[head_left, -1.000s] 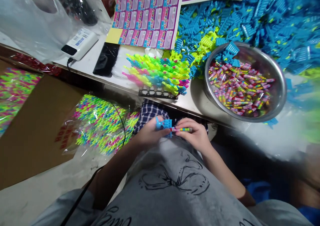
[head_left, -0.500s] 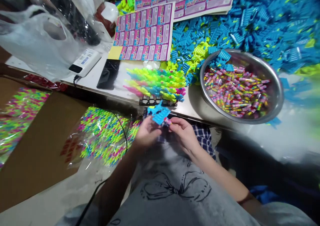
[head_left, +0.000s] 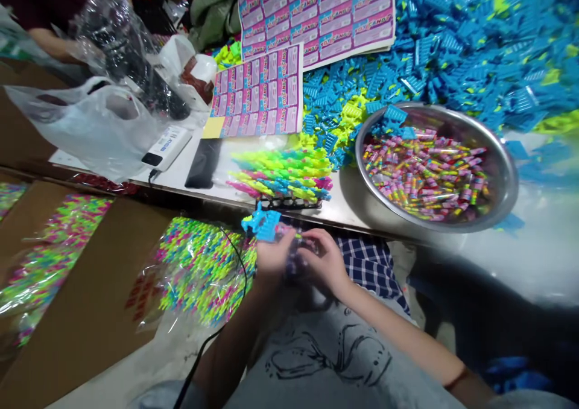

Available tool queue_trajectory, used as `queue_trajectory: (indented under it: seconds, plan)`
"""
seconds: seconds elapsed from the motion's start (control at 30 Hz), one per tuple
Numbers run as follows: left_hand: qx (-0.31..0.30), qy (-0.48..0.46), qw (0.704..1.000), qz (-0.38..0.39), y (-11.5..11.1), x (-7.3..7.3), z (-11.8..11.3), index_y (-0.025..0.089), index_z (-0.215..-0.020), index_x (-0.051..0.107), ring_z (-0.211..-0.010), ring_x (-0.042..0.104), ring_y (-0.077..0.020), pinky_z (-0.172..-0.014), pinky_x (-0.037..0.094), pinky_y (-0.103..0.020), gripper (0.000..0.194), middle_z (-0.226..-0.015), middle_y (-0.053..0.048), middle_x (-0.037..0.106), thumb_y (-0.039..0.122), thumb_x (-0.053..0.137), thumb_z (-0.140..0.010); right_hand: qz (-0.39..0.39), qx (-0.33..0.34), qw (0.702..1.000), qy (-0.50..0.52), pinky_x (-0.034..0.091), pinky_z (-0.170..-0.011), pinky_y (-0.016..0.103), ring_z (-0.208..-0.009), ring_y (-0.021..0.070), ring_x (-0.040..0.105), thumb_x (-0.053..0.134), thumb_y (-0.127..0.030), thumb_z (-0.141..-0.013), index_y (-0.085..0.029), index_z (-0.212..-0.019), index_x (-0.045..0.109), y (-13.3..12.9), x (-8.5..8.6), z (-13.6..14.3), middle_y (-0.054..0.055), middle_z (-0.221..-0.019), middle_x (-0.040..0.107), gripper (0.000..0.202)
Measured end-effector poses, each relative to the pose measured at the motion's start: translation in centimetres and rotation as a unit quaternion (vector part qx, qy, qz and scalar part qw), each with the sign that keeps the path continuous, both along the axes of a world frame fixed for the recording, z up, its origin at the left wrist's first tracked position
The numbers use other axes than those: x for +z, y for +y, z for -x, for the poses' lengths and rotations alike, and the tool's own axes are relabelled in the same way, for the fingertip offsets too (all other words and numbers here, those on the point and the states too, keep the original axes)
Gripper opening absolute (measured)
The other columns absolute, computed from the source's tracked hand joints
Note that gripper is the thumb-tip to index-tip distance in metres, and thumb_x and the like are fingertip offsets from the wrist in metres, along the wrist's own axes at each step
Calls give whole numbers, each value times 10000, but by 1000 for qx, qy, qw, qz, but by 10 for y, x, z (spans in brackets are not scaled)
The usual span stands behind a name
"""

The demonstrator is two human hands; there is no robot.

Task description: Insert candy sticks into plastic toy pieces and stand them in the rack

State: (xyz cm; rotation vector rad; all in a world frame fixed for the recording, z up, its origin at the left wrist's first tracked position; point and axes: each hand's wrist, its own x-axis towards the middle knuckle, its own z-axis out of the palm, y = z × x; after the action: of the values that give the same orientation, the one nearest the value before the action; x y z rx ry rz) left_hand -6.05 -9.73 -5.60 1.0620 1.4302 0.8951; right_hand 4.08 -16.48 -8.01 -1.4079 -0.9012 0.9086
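My left hand [head_left: 272, 257] is closed around a blue plastic toy piece [head_left: 266, 223], which sticks out past the thumb with a bit of yellow-green at its far end. Beside the thumb a small pink-wrapped candy tube [head_left: 284, 230] shows, partly covered by the fingers. My right hand [head_left: 326, 263] is close by on the right, its thumb and forefinger curled together near the tube's end. What those fingertips pinch is blurred. Both hands are over my lap, just below the table edge.
A steel bowl [head_left: 506, 198] of wrapped candy tubes stands right, beside heaped blue toy pieces [head_left: 434, 59]. Bright plastic sticks [head_left: 284, 171] lie on a black rack. Label sheets [head_left: 257, 92], a phone [head_left: 202, 163], a white device [head_left: 167, 148] and bagged sticks [head_left: 199, 270] are around. Another person's arm [head_left: 54, 44] shows top left.
The view has shifted, so the table sits lower. My left hand now wraps further over the toy and candy tube, thumb across; my right fingertips have stayed close to the tube's end.
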Motion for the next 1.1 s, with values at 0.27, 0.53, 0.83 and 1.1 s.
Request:
queue_trajectory:
  seconds: [0.27,0.53,0.83,1.1]
  plan:
    - [-41,23,999,-26,-10,11,-6,173,-693,492,-647,548,-112,-654,447,-237,201,-652,30,543,300,641,-646,64,10,994,86,425,-615,255,-660,138,510,668,-338,-672,-205,-777,582,4,-8,4,-12,-715,549,190]
    - [-61,-29,998,-3,-16,-1,-6,159,-973,591,-803,597,-137,-737,470,-253,305,-886,-43,626,326,597,-718,89,38,962,254,388,-524,222,-566,109,466,648,-389,-666,-191,-791,551,12,-13,7,-28,-653,525,254]
    - [19,43,982,-182,32,-31,-25,135,-829,637,-838,616,-185,-823,464,-339,237,-851,-70,671,307,643,-667,139,-12,962,236,414,-599,250,-651,149,529,516,-384,-752,-196,-757,605,5,-42,-6,3,-673,577,209]
    - [3,145,963,-226,39,-47,-22,168,-766,643,-925,565,-215,-912,366,-403,179,-830,-68,654,331,628,-693,148,-31,961,232,410,-647,265,-653,149,530,513,-343,-728,-184,-737,605,-6,-51,-21,-4,-647,569,184]
